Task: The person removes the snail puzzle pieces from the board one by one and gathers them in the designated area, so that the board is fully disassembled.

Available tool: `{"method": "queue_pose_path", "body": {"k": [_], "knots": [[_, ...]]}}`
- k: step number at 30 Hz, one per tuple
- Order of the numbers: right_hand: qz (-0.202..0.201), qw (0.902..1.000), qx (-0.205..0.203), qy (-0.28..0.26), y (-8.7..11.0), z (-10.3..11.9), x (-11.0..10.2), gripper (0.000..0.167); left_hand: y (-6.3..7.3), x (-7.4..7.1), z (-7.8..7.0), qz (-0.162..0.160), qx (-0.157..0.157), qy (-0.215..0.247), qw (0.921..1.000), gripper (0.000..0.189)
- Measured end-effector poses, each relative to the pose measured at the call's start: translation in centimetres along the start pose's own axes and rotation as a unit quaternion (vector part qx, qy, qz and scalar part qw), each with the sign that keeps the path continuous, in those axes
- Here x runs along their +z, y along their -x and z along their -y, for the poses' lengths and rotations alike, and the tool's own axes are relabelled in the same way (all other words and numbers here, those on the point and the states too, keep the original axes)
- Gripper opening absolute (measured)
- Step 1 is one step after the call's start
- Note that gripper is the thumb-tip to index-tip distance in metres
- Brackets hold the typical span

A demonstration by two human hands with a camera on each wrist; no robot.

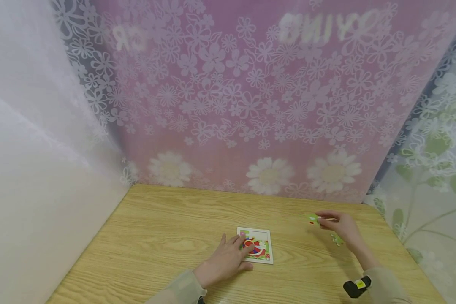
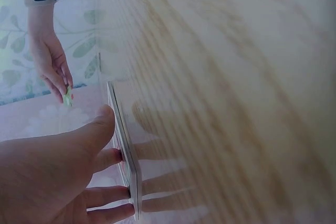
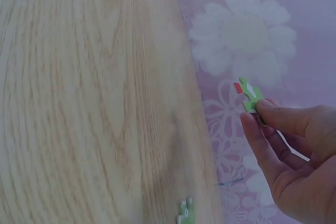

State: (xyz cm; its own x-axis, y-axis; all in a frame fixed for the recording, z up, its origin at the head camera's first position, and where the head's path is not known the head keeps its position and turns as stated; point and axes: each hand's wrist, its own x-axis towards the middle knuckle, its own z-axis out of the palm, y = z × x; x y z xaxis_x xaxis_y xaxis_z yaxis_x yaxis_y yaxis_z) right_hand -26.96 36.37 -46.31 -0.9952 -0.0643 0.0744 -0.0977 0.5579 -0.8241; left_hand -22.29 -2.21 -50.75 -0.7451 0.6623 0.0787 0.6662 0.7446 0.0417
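A jigsaw puzzle in a white-edged square tray [image 1: 271, 253] lies on the table, its picture in red, blue and green, with a bare white patch at its upper right. My left hand [image 1: 226, 257] rests on the tray's left side, fingers stretched over the picture; in the left wrist view the fingertips [image 2: 124, 192] touch its edge. Raised above the table on the right, my right hand [image 1: 342, 228] pinches a green puzzle piece [image 3: 252, 94] with a red corner between thumb and fingers. Another green puzzle piece [image 1: 336, 240] lies on the table beneath that hand.
The wooden table [image 1: 167, 223] meets a pink flowered curtain [image 1: 228, 105] at the back. A pale sheet [image 1: 42, 169] stands along the left side and a leaf-patterned one [image 1: 437, 198] along the right. A black device [image 1: 355, 287] is strapped to the right wrist.
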Motion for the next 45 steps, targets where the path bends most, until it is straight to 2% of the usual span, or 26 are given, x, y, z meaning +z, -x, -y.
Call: {"method": "queue_pose_path", "body": {"k": [7,16,25,34,39,45], "knots": [[0.01,0.9998,-0.009,0.015,-0.1,-1.3,0.0,0.037,0.1,-0.1,-0.1,-0.001,0.001,0.002,1.0,0.059],[0.022,0.9943,0.031,0.1,-0.1,-2.4,0.7,0.025,0.3,-0.3,-0.2,0.011,-0.002,0.005,0.9999,0.06],[0.02,0.9854,0.022,0.168,-0.4,-3.1,0.9,0.026,0.3,-0.1,-0.2,0.007,-0.002,0.001,1.0,0.061],[0.026,0.9811,0.02,0.191,-0.4,-3.1,1.1,0.024,0.3,0.0,-0.1,0.005,0.0,0.006,1.0,0.061],[0.031,0.9823,0.019,0.184,-0.3,-3.1,1.2,0.024,0.3,0.0,0.0,0.006,0.001,0.008,0.9999,0.061],[0.004,0.9843,0.01,0.176,-0.4,-2.4,1.1,0.028,0.3,-0.1,0.0,0.007,0.006,0.008,0.9999,0.061]]}}
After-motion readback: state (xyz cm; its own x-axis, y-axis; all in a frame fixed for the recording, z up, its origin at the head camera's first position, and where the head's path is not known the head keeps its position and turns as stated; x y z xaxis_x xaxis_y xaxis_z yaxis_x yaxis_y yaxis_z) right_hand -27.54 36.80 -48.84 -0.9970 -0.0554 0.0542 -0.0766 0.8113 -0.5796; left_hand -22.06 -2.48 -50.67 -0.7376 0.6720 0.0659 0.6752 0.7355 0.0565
